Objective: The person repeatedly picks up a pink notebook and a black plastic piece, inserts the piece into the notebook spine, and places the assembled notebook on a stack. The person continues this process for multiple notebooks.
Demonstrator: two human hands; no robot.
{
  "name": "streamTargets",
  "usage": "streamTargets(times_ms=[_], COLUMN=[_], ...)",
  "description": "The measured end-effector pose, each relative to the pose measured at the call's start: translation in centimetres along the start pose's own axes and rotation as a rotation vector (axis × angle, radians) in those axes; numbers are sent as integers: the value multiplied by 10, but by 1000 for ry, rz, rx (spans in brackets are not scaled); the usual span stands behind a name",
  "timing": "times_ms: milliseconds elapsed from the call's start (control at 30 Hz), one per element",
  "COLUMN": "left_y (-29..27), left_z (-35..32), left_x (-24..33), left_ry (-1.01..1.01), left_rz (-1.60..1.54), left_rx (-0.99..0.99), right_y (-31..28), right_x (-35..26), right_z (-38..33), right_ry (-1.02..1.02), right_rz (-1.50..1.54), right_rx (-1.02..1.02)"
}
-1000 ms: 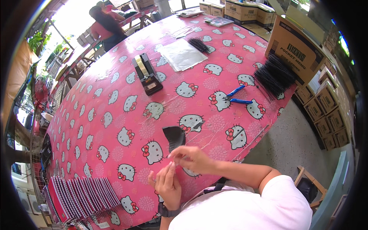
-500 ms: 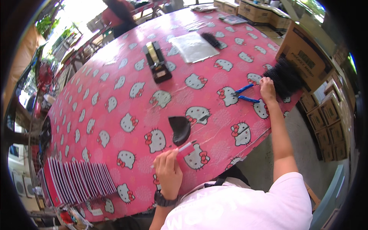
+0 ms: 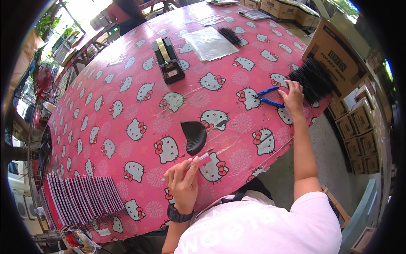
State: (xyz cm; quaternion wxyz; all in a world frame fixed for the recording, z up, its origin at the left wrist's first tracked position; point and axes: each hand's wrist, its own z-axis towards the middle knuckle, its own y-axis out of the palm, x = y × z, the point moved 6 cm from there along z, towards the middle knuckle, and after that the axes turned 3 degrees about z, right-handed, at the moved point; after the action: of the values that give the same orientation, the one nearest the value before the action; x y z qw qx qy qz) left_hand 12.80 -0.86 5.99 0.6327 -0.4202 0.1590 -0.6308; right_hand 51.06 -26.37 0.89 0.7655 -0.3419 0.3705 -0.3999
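Observation:
My left hand (image 3: 182, 186) is closed on a thin memo pad (image 3: 204, 156), seen nearly edge-on with a pale edge and a bit of pink cover, over the near side of the table. Just beyond it lies a black wedge-shaped block (image 3: 194, 137) with a curved side. My right hand (image 3: 293, 98) is at the right, fingers apart, thumb and fingertips by the handle ends of blue-handled pliers (image 3: 270, 102). The pliers lie spread on the table. Past that hand sits a heap of black spiral coils (image 3: 312, 79).
A row of upright memo pads (image 3: 86, 199) stands at the left edge. Farther back are a tape dispenser (image 3: 168, 61), clear plastic sheets (image 3: 210, 43) and a small black coil bundle (image 3: 229, 36). A cardboard box (image 3: 336, 59) stands at the right; a person (image 3: 124, 17) is beyond the table.
My right hand has shifted slightly and its fingers have spread beside the pliers. My left hand has turned the memo pad more edge-on. The view has moved a little.

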Motion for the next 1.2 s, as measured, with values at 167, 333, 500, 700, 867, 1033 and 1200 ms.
streamTargets(times_ms=[167, 333, 500, 700, 867, 1033, 1200], left_y=[-6, -4, -6, -4, -5, -6, -6], left_z=[-2, 2, -2, -6, -3, -2, -3], left_x=[1, 4, -3, 4, 2, 2, 2], left_ry=[28, 79, 64, 84, 75, 68, 72], left_rz=[-71, -20, -6, -56, -75, -89, -96], left_rx=[19, -38, -38, -80, -82, -74, -83], right_y=[9, -43, -74, -68, -63, -61, -49], right_x=[60, -15, -194, -225, -227, -232, -232], right_z=[10, 9, -79, -117, -119, -120, -120], right_ry=[100, 10, -507, -503, -525, -595, -625], right_rz=[40, 578, 966, 1059, 1028, 1007, 1042], right_rx=[-85, -86, -684, -856, -890, -982, -1056])
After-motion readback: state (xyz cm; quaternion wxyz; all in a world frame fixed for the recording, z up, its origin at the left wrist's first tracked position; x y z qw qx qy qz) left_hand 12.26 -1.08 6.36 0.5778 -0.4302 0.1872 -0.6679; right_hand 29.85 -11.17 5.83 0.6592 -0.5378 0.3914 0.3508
